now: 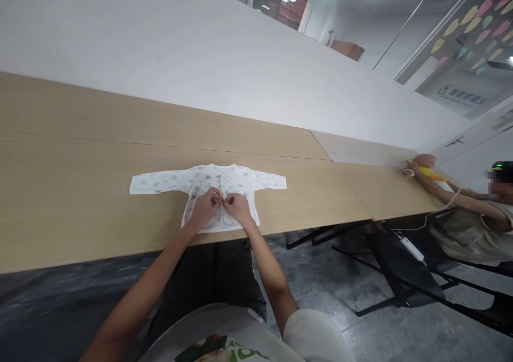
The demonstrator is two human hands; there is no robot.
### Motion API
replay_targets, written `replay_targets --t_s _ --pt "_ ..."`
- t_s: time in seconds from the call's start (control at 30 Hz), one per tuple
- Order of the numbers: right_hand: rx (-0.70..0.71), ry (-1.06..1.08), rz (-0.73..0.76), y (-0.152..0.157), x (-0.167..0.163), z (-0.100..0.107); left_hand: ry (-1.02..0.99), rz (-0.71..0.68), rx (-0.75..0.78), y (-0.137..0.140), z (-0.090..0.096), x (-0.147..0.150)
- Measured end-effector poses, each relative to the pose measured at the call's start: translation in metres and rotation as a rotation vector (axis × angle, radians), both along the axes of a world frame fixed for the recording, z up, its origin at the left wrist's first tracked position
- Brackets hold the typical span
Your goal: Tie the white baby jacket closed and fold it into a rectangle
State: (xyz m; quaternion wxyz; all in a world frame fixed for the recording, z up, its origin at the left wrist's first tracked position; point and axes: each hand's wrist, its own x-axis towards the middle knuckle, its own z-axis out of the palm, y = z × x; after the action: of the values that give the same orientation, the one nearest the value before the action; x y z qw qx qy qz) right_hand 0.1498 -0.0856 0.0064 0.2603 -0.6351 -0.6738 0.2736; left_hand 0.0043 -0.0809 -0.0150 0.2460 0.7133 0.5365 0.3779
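Note:
A small white baby shirt (240, 179) with a faint print lies flat on the wooden table (100, 217), both sleeves spread sideways. Its front opening runs down the middle. My left hand (207, 206) pinches the edge of that opening around mid-chest. Close beside it, almost touching, my right hand (237, 207) pinches the other edge. Whatever fastener sits between the fingertips is hidden or too small to make out. The collar points away from me, and the hem lies near the table's front edge.
A white wall (160, 57) rises behind the table. At the far right another person's arms (460, 193) hold a doll (425, 161) with yellow clothing. A black folding chair (404, 268) bears a white power strip (412, 248) with a cable.

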Motion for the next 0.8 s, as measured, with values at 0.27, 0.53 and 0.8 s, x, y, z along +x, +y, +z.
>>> replay_targets --t_s 0.27,0.53,0.8 --pt "-0.217 0.329 0.054 0.008 0.014 -0.002 0.132 0.009 0.030 0.001 -0.004 0.000" --pt "-0.199 0.211 0.091 0.006 0.013 -0.001 0.252 0.015 0.077 0.001 -0.007 -0.001" --pt "0.061 -0.254 0.020 -0.023 -0.002 -0.002 0.220 0.040 0.042 0.014 -0.014 -0.007"
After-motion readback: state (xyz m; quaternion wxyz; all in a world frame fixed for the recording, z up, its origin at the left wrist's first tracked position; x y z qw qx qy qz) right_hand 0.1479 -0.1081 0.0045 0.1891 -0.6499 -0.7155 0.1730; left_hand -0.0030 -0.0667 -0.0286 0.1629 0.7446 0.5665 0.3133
